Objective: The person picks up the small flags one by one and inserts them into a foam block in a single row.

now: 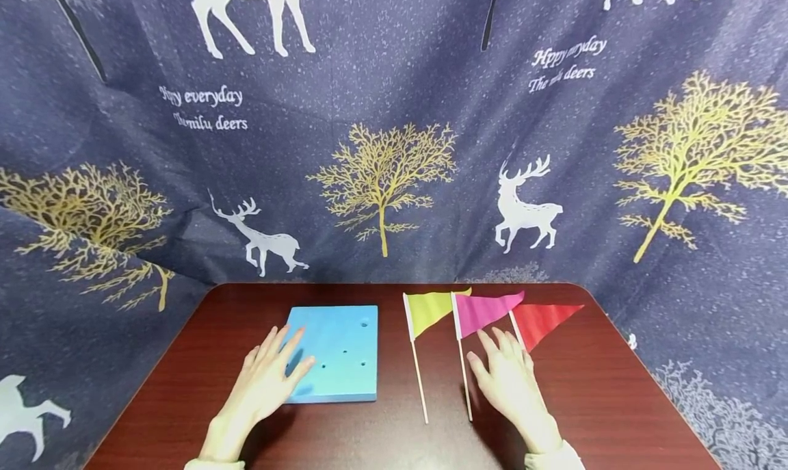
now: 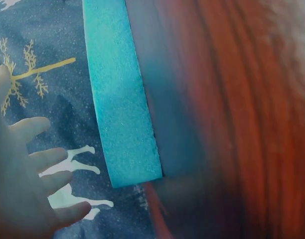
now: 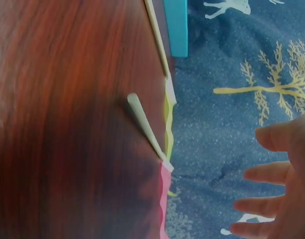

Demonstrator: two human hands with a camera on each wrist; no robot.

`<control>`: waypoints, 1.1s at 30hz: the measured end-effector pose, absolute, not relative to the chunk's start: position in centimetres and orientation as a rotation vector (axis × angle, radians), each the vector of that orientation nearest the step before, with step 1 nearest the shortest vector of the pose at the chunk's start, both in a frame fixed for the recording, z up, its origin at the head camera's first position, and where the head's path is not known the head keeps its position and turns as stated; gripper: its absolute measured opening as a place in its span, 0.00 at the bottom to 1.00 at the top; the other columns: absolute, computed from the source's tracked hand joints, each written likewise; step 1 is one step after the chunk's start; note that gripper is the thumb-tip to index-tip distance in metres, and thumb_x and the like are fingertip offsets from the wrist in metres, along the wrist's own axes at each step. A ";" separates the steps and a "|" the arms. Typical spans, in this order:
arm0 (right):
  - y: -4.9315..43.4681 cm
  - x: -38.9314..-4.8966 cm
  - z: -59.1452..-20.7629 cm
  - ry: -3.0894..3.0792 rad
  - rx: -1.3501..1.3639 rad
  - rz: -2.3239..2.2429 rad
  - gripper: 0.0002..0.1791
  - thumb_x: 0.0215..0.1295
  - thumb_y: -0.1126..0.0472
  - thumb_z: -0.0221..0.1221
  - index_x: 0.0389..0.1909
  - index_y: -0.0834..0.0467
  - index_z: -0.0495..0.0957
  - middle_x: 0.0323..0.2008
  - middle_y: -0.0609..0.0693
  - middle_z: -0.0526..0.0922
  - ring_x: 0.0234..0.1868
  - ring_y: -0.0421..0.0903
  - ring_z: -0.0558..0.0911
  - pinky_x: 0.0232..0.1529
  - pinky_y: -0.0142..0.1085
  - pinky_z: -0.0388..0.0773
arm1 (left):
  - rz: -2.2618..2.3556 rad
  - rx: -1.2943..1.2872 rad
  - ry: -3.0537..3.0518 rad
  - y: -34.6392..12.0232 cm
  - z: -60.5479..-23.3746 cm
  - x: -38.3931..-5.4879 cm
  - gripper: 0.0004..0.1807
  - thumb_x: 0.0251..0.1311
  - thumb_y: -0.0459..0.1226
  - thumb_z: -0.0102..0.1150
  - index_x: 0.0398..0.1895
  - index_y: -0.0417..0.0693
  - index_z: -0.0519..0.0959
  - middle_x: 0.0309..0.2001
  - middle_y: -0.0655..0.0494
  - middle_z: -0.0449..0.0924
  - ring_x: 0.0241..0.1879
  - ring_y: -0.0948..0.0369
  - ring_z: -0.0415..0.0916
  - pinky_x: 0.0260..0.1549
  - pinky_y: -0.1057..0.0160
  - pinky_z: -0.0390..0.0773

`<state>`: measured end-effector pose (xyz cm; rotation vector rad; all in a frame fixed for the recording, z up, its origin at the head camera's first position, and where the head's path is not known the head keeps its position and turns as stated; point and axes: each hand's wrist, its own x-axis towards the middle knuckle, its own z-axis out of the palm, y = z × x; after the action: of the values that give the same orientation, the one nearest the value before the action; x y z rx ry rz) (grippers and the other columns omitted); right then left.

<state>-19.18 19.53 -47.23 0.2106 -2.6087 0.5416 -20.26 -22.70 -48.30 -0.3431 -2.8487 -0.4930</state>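
Blue board [image 2: 125, 109] is looking matt and kinda grainy along its edge, the surface [image 1: 345, 436] under it's showing glossy wood grain, pennants [image 1: 483, 311] right of it are looking like cloth on smooth wooden-ish sticks [image 1: 419, 382], and wrinkly fabric [image 1: 418, 80] is hanging behind it.

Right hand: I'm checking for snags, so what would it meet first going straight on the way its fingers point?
In the head view, the right hand would probably reach the magenta flag first; the hand's height is unclear, so it might pass above.

A navy cloth [image 1: 406, 66] printed with white deer [image 1: 524, 214] and golden trees [image 1: 382, 227] hangs behind a glossy reddish-brown table [image 1: 609, 401].
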 end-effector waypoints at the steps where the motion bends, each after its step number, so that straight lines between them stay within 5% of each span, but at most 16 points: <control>1: 19.3 -19.2 -47.3 -2.596 0.216 0.538 0.25 0.62 0.55 0.63 0.58 0.62 0.77 0.58 0.65 0.74 0.62 0.66 0.68 0.56 0.64 0.60 | -0.495 -0.340 -2.850 -22.8 -48.3 -20.3 0.38 0.67 0.63 0.46 0.74 0.56 0.63 0.72 0.41 0.58 0.72 0.41 0.48 0.58 0.32 0.54; 22: 15.1 -19.4 -48.0 -2.655 0.172 0.565 0.17 0.58 0.56 0.66 0.49 0.57 0.84 0.44 0.56 0.83 0.46 0.59 0.80 0.37 0.57 0.73 | -0.661 -0.336 -2.884 -25.4 -48.3 -20.5 0.35 0.61 0.56 0.62 0.65 0.45 0.74 0.65 0.35 0.67 0.64 0.37 0.62 0.48 0.30 0.65; 33: 13.2 -19.6 -48.4 -2.700 0.169 0.598 0.13 0.56 0.56 0.66 0.41 0.56 0.84 0.33 0.50 0.82 0.37 0.56 0.83 0.30 0.53 0.76 | -0.882 -0.319 -2.954 -26.7 -48.3 -20.9 0.34 0.58 0.52 0.66 0.61 0.40 0.76 0.58 0.41 0.74 0.59 0.43 0.71 0.52 0.41 0.70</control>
<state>-19.60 13.23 -48.39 0.1691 -2.7004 0.5984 -20.87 -26.66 -48.33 -0.3185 -2.9545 -0.8819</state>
